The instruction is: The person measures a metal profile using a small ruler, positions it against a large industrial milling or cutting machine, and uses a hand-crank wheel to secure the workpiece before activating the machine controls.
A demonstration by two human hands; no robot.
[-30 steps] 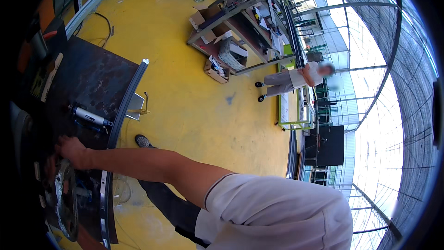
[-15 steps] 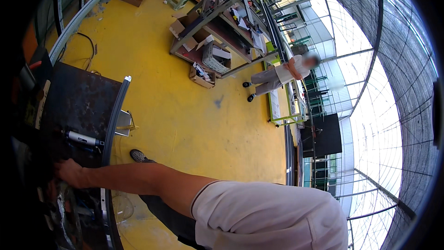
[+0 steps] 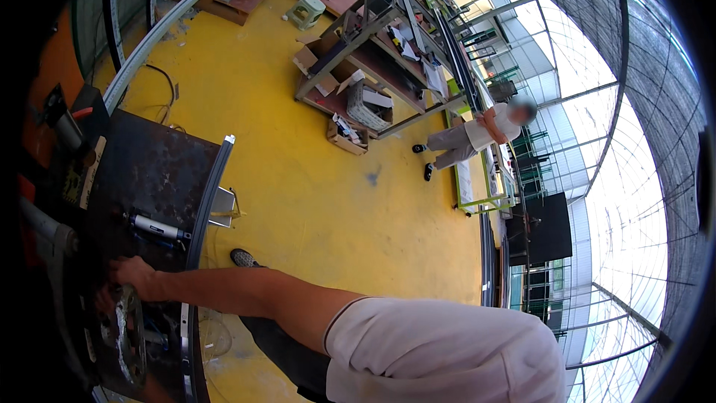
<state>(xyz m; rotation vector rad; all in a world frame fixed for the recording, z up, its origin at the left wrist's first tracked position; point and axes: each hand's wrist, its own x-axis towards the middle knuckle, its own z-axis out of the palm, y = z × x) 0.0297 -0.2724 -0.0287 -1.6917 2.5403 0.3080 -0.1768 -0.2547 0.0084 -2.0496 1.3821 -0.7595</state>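
My right arm reaches from the lower right, in a pale short sleeve, down to a dark metal bench top [image 3: 153, 164]. My right hand [image 3: 136, 276] is at the bench in deep shade; its fingers point into the dark and are mostly hidden. Just below it lies a shiny, curved metal-looking piece [image 3: 123, 328], close to the hand. A dim skin-toned patch by that piece may be my left hand [image 3: 105, 301], whose fingers I cannot make out. A silver cylindrical tool [image 3: 156, 226] lies on the bench beyond my right hand.
A dark rail [image 3: 212, 183] runs along the bench edge. Beyond the yellow floor [image 3: 321, 216] stands a metal rack [image 3: 380, 67] with boxes and a basket. Another person [image 3: 477, 134] stands with folded arms beside a green-framed cart [image 3: 485, 198]. A stool [image 3: 306, 11] is farther back.
The whole view has shifted, so the scene sits farther right. My right hand stays at the same part of the bench, and the curved piece below it shows more clearly.
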